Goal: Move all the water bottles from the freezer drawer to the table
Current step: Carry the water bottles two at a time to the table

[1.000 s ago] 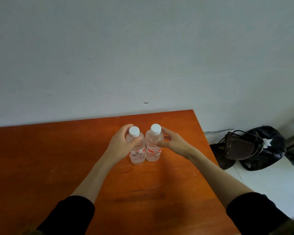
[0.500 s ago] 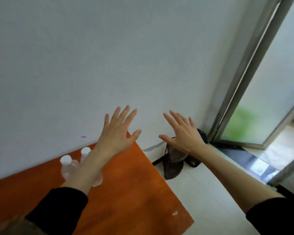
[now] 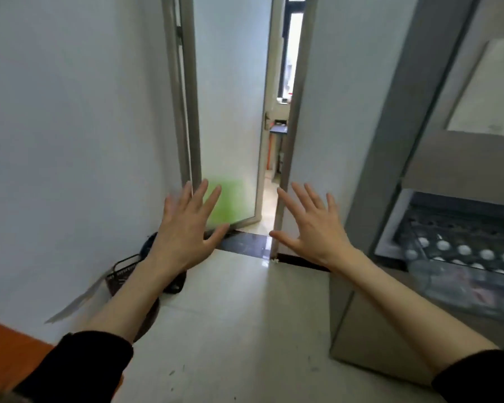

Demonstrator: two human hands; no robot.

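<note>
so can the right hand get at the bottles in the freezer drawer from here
Probably yes. The right hand is open and empty, the freezer drawer stands pulled out on that side, and its water bottles show caps up with nothing between; it likely needs a step closer.

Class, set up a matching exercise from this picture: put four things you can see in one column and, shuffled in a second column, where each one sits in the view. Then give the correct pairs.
Things:
1. left hand
2. table corner
3. freezer drawer
4. door

Places:
A. right edge, full of white bottle caps
B. bottom left, orange
C. centre back, standing ajar
D. left of centre, fingers spread, holding nothing

Pairs: 1-D, 2-B, 3-A, 4-C
</note>
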